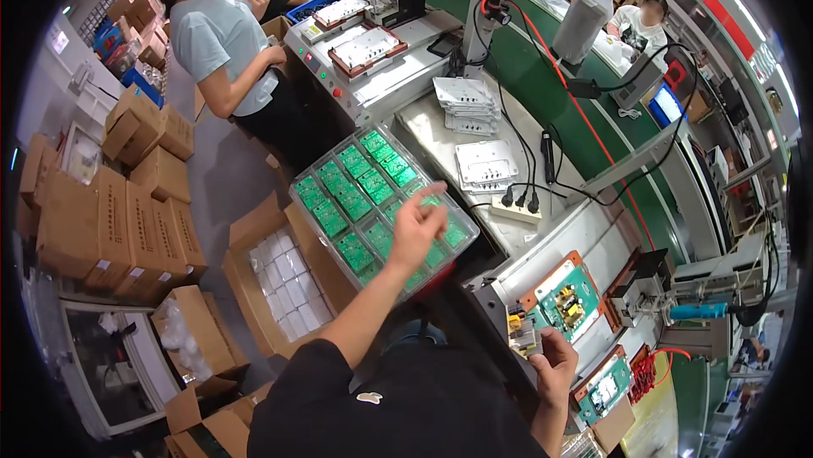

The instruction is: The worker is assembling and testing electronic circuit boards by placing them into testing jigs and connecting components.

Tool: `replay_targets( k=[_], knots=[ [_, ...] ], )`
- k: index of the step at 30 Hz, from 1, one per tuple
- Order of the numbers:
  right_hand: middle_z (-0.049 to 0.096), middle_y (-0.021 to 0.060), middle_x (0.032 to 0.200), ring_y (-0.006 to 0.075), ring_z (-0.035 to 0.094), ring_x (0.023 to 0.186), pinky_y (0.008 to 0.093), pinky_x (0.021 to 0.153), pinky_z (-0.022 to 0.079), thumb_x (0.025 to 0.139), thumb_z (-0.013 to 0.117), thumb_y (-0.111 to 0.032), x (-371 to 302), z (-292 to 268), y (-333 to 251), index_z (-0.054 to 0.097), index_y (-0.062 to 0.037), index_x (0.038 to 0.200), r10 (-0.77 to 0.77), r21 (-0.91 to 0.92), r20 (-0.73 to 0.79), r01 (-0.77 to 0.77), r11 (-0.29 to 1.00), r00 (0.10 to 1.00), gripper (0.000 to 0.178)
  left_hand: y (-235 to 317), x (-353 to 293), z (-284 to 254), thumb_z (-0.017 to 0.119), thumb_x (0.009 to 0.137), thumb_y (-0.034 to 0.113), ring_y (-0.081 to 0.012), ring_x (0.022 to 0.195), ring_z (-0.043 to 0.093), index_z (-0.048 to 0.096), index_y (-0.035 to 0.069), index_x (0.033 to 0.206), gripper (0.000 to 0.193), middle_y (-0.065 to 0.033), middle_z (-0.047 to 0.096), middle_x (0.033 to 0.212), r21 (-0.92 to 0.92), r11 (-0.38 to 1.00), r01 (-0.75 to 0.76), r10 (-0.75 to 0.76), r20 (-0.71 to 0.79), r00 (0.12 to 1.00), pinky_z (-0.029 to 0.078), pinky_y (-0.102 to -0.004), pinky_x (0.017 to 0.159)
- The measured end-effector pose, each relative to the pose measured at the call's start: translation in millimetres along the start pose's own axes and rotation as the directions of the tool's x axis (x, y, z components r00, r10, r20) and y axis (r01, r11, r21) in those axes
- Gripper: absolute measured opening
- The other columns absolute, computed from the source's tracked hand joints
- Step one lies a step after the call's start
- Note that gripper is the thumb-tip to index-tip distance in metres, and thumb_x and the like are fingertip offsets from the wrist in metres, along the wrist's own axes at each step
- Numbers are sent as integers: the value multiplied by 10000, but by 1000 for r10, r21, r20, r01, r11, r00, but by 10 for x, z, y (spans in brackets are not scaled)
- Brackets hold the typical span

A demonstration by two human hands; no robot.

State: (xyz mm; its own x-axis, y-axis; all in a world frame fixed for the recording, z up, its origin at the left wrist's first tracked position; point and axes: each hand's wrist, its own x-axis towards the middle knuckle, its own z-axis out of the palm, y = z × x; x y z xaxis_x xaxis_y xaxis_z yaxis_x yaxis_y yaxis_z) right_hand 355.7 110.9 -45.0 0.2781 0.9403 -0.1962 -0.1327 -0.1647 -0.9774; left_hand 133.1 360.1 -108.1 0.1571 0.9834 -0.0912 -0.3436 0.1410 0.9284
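My left hand (417, 231) hovers over a clear plastic tray (308, 209) of green circuit boards (345, 194), index finger stretched out and the other fingers partly bent, nothing visible in it. The tray's compartments hold several boards. At the right, my right hand (555, 365) grips a small circuit board (523, 336) with grey and yellow parts between thumb and fingers. Just beyond that hand, a larger populated green board (566, 304) lies in a brown fixture (593, 267). Another fixture with a green board (605, 392) sits to its right.
An open carton (254, 322) of white wrapped pieces stands left of the tray. White plates (486, 165) and a power strip (515, 210) lie on the bench ahead. Stacked cartons (102, 229) line the left. A co-worker (224, 51) stands at a machine with fixtures. Cables cross the bench.
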Motion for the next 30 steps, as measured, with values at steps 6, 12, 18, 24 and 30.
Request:
replay_targets(
  k=[6,12,18,24,30],
  knots=[
    [669,86,1069,177,635,1007,304,920,471,808,796,-147,105,22,-113,576,50,1221,25,29,-16,-25,999,1000,509,495,834,-192,599,926,94,-82,529,505,358,-93,1439,596,-34,581,662,-11,984,-178,174,-145,974,399,-235,475],
    [670,82,1075,169,642,1002,298,911,482,794,835,-277,154,93,-210,585,47,1191,27,-52,21,-25,998,999,570,1097,2058,-453,589,867,60,-97,506,469,305,-125,1463,686,-57,579,657,104,963,-248,268,-339,902,386,-253,473],
    [668,79,1066,166,641,993,296,898,488,816,814,-262,128,245,-278,584,63,1185,3,-57,34,-1,998,999,543,742,1586,-171,610,914,80,-75,489,467,488,-55,1359,481,-20,566,622,55,975,-216,222,-121,968,372,-229,456],
    [662,68,1056,153,629,984,288,896,476,827,798,-197,125,210,-297,581,60,1196,25,-45,44,-23,999,999,499,349,1211,-125,579,942,74,-60,491,473,532,-32,1319,395,-28,592,630,31,993,-110,111,-26,993,360,-223,443],
    [657,62,1052,140,621,980,273,894,466,834,784,-144,92,238,-305,576,62,1202,0,-14,45,1,1000,999,470,401,1030,-27,571,951,80,-53,492,457,500,-27,1347,416,-28,587,629,5,996,-93,93,-7,996,347,-218,446]
  ],
)
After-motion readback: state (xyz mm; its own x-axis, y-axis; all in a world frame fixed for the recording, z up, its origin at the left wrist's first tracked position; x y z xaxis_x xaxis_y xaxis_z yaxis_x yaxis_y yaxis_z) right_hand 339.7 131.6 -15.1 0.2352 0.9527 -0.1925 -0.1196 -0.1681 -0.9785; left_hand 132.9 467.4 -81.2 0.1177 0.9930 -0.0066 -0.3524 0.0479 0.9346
